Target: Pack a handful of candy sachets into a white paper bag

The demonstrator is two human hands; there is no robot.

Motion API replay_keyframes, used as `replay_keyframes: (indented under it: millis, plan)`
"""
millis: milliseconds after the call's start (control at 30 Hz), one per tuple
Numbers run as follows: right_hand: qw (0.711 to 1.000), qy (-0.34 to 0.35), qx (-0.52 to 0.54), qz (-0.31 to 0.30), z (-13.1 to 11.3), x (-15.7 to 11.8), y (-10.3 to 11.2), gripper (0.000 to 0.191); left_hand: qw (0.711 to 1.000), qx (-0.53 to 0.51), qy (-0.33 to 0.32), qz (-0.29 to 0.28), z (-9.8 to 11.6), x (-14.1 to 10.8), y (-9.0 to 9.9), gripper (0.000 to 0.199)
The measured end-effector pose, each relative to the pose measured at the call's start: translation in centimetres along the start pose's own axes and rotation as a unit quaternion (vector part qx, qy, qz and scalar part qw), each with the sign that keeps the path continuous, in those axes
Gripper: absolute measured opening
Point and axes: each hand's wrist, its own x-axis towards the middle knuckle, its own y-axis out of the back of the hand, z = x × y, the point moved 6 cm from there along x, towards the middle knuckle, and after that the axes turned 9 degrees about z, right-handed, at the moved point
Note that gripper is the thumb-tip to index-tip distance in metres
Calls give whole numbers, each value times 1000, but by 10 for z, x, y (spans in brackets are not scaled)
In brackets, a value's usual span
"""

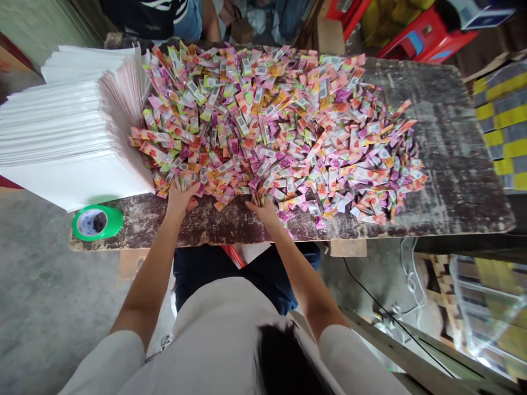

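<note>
A wide heap of small stick-shaped snack packets point(263, 131), pink, orange, green and purple with barcodes, covers much of the worn wooden table. At the heap's near left edge, my left hand point(180, 199) is closed around a few packets, their ends showing above the fingers. My right hand point(263, 210) is at the near middle edge, its thumb and fingers pinched on some packets. How many each hand holds cannot be made out.
Stacked white paper sheets or bags point(74, 131) stand left of the heap, with a green tape roll point(97, 222) in front. The table point(444, 148) extends right. Across it are a person point(189, 22) and a red stool point(428, 38). Cables point(411, 274) lie on the floor at right.
</note>
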Motion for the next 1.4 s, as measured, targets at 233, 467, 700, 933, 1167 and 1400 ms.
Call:
replay_keyframes:
  millis: [233,467,700,933,1167,1400]
  plan:
    - [969,-45,-76,232,-11,69,45,34,880,425,-191,-95,36,31,-100,39]
    - [957,108,-255,85,-46,73,0,35,802,546,-204,-129,26,24,-112,34]
    - [974,43,-152,164,1,36,51,29,828,519,-208,-52,22,10,-50,50]
    - [995,18,-49,87,5,31,31,36,923,330,-134,-146,-4,-18,-100,32]
    - [965,72,-220,121,-8,31,-6,46,842,499,-164,-127,-16,-46,-144,42]
    - [993,-21,-100,64,27,22,25,29,834,488,-186,-178,-30,-39,-118,25]
